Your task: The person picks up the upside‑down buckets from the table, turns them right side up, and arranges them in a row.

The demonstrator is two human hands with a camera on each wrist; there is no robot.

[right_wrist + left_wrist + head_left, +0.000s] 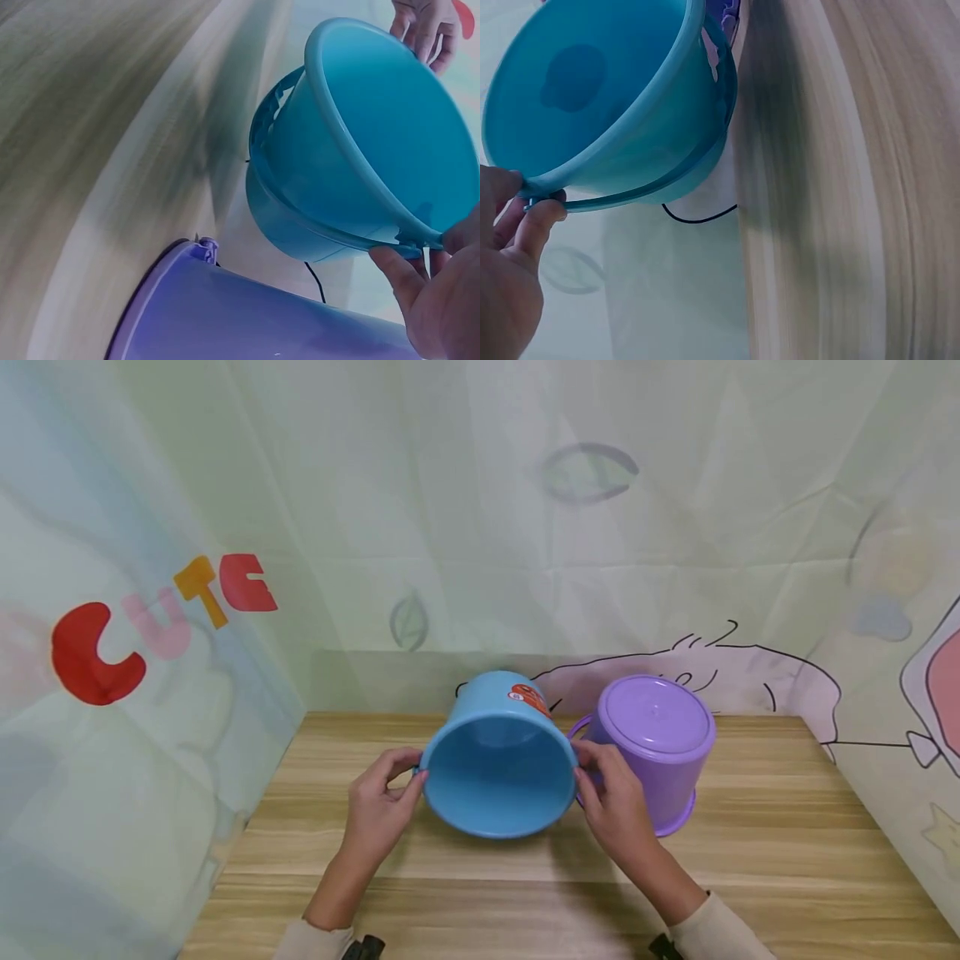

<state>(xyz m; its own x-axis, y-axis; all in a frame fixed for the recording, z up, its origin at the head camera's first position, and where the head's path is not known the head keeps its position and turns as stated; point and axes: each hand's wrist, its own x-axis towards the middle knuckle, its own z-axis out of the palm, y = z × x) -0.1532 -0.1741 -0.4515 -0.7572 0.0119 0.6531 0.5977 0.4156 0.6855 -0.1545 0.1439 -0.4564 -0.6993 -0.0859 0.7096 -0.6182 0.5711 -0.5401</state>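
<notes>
A blue bucket (501, 785) is tipped on its side above the table, its mouth toward me and a red sticker (529, 697) on its outer wall. My left hand (382, 802) pinches its rim at the left, thumb on the edge and fingers by the handle joint. On the opposite side my right hand (617, 802) pinches the rim the same way. In the right wrist view, the bucket's handle (300, 214) hangs along its underside. Just right of the right hand, a purple bucket (660, 752) stands upside down, base up, partly overlapped by that hand.
The wood-grain table (787, 827) reaches back to a printed cloth backdrop (480, 527). Cloth also rises along the left and right sides, with coloured letters (97, 656) on the left one. The purple bucket's handle (579, 725) sticks out toward the blue bucket.
</notes>
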